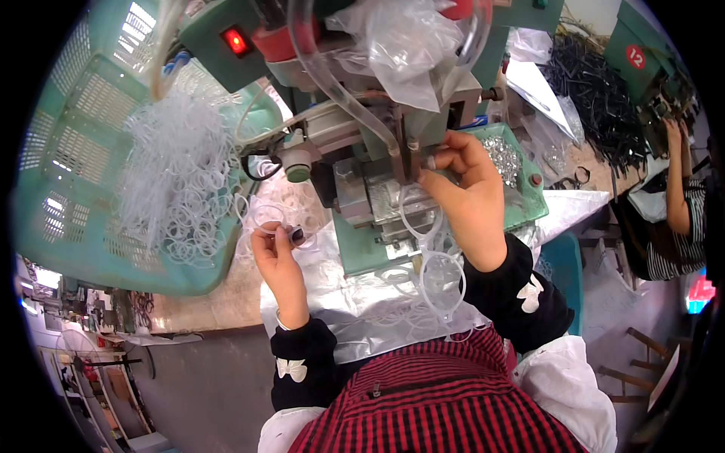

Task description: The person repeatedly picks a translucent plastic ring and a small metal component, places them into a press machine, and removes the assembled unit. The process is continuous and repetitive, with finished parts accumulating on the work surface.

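Observation:
My right hand point(472, 200) is closed at the working head of a green press point(370, 189), its thumb and fingers pinching a translucent plastic band point(411, 219) by its upper end. From there the looped band hangs down over the metal fixture point(393, 200). Lower left of the press, my left hand point(278, 260) pinches another translucent band point(260, 215) between thumb and fingers. A small dark piece point(297, 233) shows at the left fingertips; whether it is held or worn cannot be made out. More looped bands point(442, 279) lie below the fixture on silvery foil point(355, 325).
A green basket point(91, 264) heaped with translucent bands point(174, 166) stands left. Right of the press is a green tray point(532, 208) of small shiny metal parts point(502, 158). Black strips point(596, 98) pile up farther back. Another person's arm point(676, 181) works at far right.

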Motion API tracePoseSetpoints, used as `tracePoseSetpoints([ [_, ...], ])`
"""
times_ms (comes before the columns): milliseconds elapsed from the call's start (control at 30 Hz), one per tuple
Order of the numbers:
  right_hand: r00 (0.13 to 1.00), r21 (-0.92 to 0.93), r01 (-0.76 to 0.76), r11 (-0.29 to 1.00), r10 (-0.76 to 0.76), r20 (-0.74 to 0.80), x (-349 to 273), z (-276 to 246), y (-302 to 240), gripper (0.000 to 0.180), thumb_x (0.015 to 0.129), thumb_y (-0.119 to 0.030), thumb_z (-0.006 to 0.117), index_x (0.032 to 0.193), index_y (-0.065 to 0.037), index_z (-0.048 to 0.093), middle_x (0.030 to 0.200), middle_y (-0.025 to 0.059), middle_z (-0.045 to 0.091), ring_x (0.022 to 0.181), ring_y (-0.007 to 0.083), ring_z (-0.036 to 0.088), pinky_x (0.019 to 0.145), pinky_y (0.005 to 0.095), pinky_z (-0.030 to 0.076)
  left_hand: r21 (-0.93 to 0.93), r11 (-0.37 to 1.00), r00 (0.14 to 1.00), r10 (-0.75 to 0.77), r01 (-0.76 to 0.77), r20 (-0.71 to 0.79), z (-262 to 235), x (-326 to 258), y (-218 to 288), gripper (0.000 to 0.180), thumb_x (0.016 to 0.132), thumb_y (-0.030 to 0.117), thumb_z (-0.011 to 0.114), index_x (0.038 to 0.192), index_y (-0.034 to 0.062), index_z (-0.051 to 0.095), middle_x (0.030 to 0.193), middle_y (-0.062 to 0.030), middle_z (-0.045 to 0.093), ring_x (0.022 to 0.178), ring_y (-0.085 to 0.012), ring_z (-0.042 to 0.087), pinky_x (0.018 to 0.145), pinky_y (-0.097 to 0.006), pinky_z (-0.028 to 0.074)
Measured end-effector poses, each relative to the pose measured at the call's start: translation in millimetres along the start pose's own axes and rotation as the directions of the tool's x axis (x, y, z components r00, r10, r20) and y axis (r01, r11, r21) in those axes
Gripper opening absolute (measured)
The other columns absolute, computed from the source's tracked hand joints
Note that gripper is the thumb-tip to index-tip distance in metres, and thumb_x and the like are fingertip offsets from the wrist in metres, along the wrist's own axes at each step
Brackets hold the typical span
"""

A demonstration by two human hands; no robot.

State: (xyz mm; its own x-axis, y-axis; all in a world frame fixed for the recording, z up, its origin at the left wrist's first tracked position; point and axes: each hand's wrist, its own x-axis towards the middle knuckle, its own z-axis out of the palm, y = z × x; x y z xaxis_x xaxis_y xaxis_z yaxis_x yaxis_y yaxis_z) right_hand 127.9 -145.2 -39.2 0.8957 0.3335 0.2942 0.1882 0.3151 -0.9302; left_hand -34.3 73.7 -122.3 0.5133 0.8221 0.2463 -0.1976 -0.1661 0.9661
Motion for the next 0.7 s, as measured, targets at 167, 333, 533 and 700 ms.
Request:
tracePoseSetpoints([
  [167,0.997,0.103,-0.07,0.992,0.073,-0.025,-9,2,-5,0.046,0.081,0.004,0.069,0.125,0.003,0.055,0.091,0.0015,0.063,0.087,0.0076,0.06,0.082,0.0221,0.047,-0.229,0.914,0.936,0.352,-0.336,0.03,34,-5,80,0.013,0.103,0.011,0.052,0.115,0.0036,0.053,0.102,-0.0119,0.061,0.091,-0.0206,0.063,0.077,-0.036,0.057],
  [333,0.985,0.251,-0.171,0.953,0.167,0.035,-13,16,-25,0.044,0.084,0.006,0.066,0.127,0.004,0.055,0.099,0.0056,0.067,0.09,0.0094,0.062,0.083,0.0237,0.048,-0.223,0.78,0.785,0.613,-0.585,0.083,77,19,150,0.015,0.101,0.007,0.054,0.115,0.002,0.053,0.106,-0.0147,0.062,0.091,-0.0212,0.063,0.079,-0.04,0.058],
  [533,0.982,-0.044,0.017,0.999,-0.008,0.189,-22,-4,-45,0.05,0.084,0.003,0.066,0.132,0.002,0.055,0.12,0.0093,0.067,0.109,0.0154,0.062,0.097,0.03,0.047,-0.124,0.584,0.483,0.757,-0.802,0.44,75,-2,131,0.013,0.092,0.005,0.061,0.105,0.0021,0.063,0.097,-0.0161,0.07,0.075,-0.0247,0.066,0.065,-0.036,0.052],
  [700,0.927,-0.52,0.09,0.85,-0.263,-0.268,10,-112,33,0.046,0.084,0.005,0.061,0.129,-0.003,0.059,0.116,0.0122,0.067,0.108,0.022,0.063,0.099,0.0328,0.046,-0.189,0.18,0.033,0.802,-0.965,0.597,101,-19,100,0.021,0.067,0.006,0.074,0.087,0.0067,0.067,0.107,-0.0085,0.071,0.075,-0.0238,0.063,0.067,-0.035,0.06],
])
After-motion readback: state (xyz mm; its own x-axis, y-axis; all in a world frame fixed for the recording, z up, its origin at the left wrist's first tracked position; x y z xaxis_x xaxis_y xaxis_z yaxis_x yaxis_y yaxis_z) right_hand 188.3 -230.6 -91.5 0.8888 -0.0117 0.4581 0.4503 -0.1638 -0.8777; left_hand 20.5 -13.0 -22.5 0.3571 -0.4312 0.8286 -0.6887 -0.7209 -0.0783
